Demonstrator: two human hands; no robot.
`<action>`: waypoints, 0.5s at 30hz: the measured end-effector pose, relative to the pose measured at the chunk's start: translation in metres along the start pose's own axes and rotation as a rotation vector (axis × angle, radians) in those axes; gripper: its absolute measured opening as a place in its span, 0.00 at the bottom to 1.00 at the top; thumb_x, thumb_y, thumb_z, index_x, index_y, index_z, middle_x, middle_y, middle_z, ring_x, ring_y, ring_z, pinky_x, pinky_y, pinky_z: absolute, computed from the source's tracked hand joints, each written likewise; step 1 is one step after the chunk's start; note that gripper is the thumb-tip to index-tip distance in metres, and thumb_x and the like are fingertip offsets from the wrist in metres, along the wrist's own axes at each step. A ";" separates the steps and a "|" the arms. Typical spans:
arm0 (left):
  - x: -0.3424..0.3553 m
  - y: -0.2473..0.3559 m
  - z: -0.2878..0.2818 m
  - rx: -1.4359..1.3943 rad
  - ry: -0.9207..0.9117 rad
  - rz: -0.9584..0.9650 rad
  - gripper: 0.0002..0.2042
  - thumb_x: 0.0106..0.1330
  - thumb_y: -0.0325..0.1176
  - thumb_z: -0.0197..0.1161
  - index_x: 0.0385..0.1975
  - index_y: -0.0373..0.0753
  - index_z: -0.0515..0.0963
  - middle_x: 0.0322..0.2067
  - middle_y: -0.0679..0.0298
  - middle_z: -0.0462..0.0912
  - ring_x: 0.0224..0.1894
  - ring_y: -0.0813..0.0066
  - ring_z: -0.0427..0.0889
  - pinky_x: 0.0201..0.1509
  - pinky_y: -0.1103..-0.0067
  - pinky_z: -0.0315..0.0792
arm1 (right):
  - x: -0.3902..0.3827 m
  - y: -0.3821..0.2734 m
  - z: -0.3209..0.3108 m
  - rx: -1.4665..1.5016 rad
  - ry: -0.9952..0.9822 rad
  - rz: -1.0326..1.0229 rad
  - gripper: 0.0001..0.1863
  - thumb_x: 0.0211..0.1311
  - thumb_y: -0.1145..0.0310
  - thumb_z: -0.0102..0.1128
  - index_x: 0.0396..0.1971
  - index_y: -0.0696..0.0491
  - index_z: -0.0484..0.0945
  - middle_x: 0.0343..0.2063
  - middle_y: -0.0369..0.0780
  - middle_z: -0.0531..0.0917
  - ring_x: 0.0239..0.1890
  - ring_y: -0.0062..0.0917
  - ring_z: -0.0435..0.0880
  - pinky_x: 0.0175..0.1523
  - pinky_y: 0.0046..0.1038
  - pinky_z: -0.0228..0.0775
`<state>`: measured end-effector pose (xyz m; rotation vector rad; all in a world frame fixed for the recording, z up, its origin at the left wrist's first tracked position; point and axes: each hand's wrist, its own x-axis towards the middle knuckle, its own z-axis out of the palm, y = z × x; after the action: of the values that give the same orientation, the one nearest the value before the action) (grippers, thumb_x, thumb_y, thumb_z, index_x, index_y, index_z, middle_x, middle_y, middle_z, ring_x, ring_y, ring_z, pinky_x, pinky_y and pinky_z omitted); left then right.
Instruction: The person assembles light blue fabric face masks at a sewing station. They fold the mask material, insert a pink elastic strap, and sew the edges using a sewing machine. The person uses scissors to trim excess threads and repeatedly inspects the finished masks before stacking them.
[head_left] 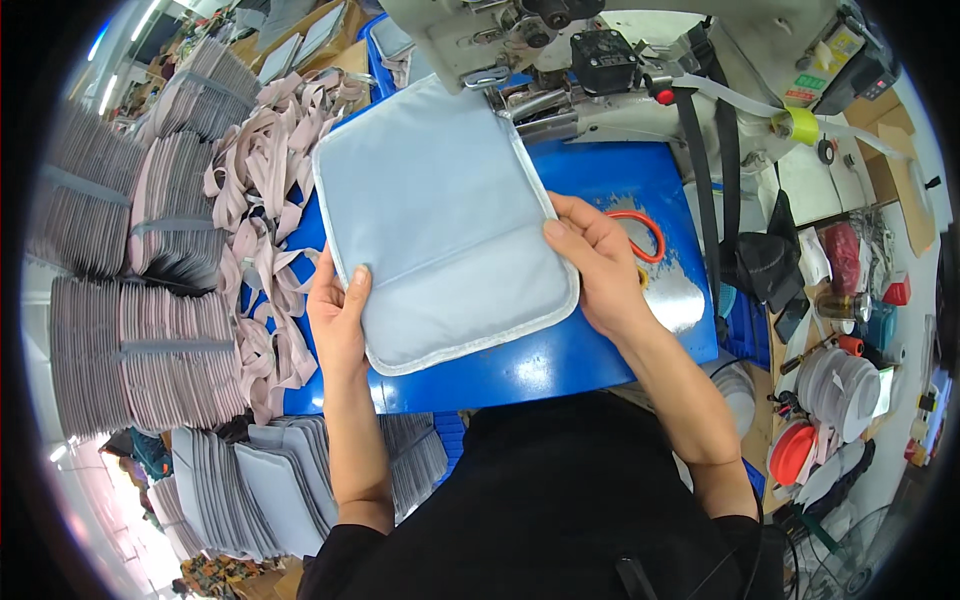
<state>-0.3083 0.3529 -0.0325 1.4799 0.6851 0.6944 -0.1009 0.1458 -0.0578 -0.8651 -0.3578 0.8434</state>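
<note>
Between my hands is a light grey-blue padded fabric panel with rounded corners, a pale bound edge and a seam across its lower part. My left hand grips its left edge, thumb on top and fingers underneath. On the right edge, my right hand pinches it the same way. The panel's far right edge lies at the needle area of a sewing machine; whether the needle is in the fabric cannot be made out. Below the panel is a blue worktable with a worn patch.
Orange-handled scissors lie right of my right hand. Pink-grey straps are heaped along the table's left side. Tied stacks of panels stand at left, more panels below. Spools of tape crowd the right side; black straps hang nearby.
</note>
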 end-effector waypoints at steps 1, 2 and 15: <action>0.000 -0.001 -0.001 -0.007 -0.003 0.006 0.30 0.73 0.29 0.66 0.73 0.30 0.65 0.56 0.56 0.84 0.54 0.77 0.84 0.59 0.80 0.75 | -0.002 0.001 0.001 0.066 -0.019 0.015 0.22 0.77 0.67 0.58 0.64 0.63 0.74 0.47 0.39 0.87 0.47 0.17 0.85 0.53 0.22 0.76; 0.001 -0.005 -0.002 -0.013 -0.006 0.012 0.30 0.74 0.29 0.66 0.73 0.30 0.65 0.55 0.56 0.85 0.52 0.77 0.84 0.58 0.80 0.76 | -0.004 0.004 0.000 0.132 -0.038 0.030 0.22 0.77 0.68 0.57 0.64 0.63 0.73 0.50 0.41 0.86 0.50 0.19 0.85 0.57 0.24 0.77; 0.079 0.012 0.000 0.017 -0.018 0.102 0.25 0.74 0.31 0.66 0.67 0.29 0.71 0.51 0.58 0.87 0.47 0.79 0.86 0.53 0.81 0.78 | 0.068 0.006 0.006 0.200 -0.005 -0.022 0.20 0.75 0.67 0.58 0.60 0.62 0.76 0.49 0.40 0.87 0.48 0.21 0.86 0.56 0.25 0.79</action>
<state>-0.2579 0.4135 -0.0197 1.5431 0.6062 0.7547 -0.0640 0.2038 -0.0625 -0.6723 -0.2815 0.8459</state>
